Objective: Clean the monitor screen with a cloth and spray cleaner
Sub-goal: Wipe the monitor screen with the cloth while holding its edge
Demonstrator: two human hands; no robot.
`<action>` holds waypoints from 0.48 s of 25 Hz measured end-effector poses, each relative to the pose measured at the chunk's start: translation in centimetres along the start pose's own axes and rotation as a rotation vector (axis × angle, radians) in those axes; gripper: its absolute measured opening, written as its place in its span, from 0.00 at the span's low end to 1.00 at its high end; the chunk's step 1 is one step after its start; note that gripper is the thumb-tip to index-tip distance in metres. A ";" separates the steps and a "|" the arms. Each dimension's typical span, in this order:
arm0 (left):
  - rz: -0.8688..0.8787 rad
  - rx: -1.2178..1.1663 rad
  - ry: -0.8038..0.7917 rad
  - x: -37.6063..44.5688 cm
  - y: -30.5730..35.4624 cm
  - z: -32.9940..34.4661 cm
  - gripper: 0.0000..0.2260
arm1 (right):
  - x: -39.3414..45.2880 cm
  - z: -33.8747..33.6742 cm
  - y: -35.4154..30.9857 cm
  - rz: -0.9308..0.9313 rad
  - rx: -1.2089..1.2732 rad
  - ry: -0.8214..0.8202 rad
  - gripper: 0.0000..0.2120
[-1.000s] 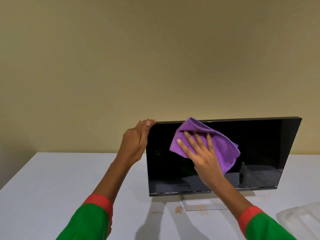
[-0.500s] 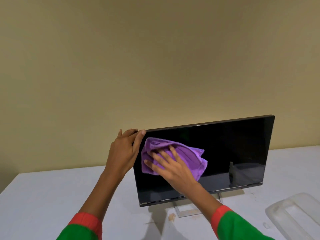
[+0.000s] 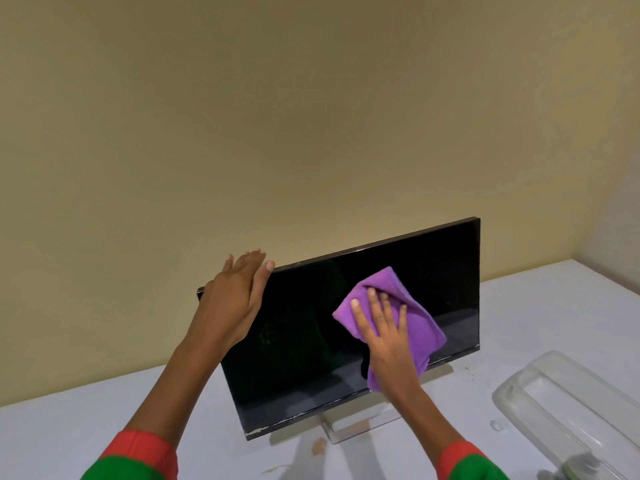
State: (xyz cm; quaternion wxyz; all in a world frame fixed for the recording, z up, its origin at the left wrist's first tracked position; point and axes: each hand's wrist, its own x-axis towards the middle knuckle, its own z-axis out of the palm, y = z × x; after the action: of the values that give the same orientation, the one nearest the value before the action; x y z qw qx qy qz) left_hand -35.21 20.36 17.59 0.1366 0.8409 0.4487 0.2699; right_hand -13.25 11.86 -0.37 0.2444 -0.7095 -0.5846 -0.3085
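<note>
Behind everything rose a plain yellowish wall (image 3: 311,116), and below it a white desk (image 3: 69,441) filled the lower part of the view, its surface marked with small brownish stains near the front. Toward the middle of the desk, back near its far edge, stood the monitor (image 3: 301,341) on a pale flat stand (image 3: 349,427), its dark screen unlit and turned at an angle, with chipped white spots along the lower bezel; a small mark sat at the centre of that bezel, too small to read. At the desk's right edge lay a clear plastic container (image 3: 568,410), partly cut off by the frame, with something greenish and blurred beside it at the near right corner. The left hand (image 3: 232,306) was open, fingers straight and together, palm against the monitor's upper left corner rather than curled round it. The right hand (image 3: 384,337) lay flat with fingers spread, pressing a purple cloth (image 3: 415,323) against the right half of the screen; the cloth was bunched under the palm and hung down to the lower bezel. Both forearms showed green sleeves with red cuffs (image 3: 138,448).
</note>
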 end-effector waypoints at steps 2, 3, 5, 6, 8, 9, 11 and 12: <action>0.050 -0.029 -0.116 1.1 1.4 1.0 0.26 | 0.2 0.1 -0.9 -0.102 -0.009 -0.016 0.51; 0.069 -0.021 -0.148 1.3 2.0 1.3 0.26 | 0.8 -0.1 -1.2 -0.139 -0.005 -0.014 0.48; 0.100 0.003 -0.125 1.7 3.0 1.6 0.25 | 2.9 -0.9 -1.0 -0.148 0.017 0.013 0.40; 0.110 0.009 -0.085 1.9 3.1 1.5 0.26 | 4.1 -1.4 -0.5 -0.122 0.033 0.030 0.36; 0.137 0.046 -0.043 2.2 3.3 1.5 0.26 | 6.4 -2.6 1.3 0.003 0.070 0.050 0.32; 0.152 0.074 -0.049 2.4 3.5 1.6 0.26 | 7.0 -2.9 2.5 0.090 0.093 0.053 0.32; 0.146 0.091 -0.098 2.9 4.1 2.3 0.25 | 7.3 -2.9 4.9 0.259 0.160 0.050 0.35; 0.136 0.088 -0.130 3.2 4.5 2.7 0.25 | 6.7 -2.6 5.9 0.336 0.199 0.040 0.36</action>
State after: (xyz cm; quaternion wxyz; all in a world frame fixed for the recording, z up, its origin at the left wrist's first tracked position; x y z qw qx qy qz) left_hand -29.13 20.47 18.58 0.1098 0.8903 0.3923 0.2035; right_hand -7.06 13.44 6.38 0.3730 -0.7631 -0.4806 -0.2179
